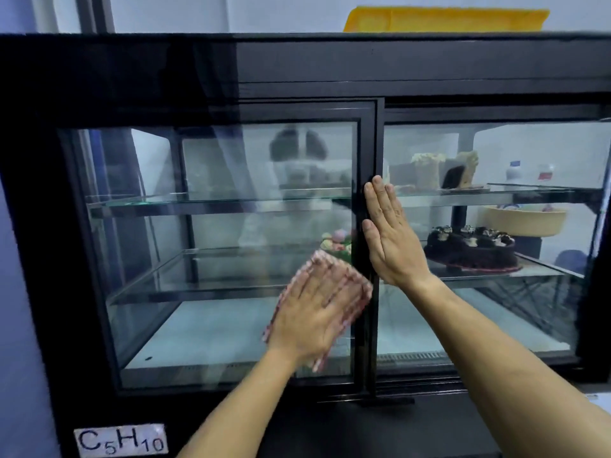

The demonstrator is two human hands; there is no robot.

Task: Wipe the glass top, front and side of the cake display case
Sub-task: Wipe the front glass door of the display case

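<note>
I'm on the front glass: my left hand (317,312), fingers flat, presses the checked cloth (350,279) low on the display case's (297,61) left pane (205,226), my right hand (390,236) flat and empty bracing the centre post (369,143); next, I judge, the right pane (496,153).

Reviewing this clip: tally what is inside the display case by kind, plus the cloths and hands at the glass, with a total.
Whole cakes: 3, the chocolate cake, the flower-topped cake, the cream cake
Cake slices: 2
Bottles: 2
Cloths: 1, the checked cloth
Hands: 2, left hand flat on the cloth, right hand flat at the door frame
Total: 10
</note>
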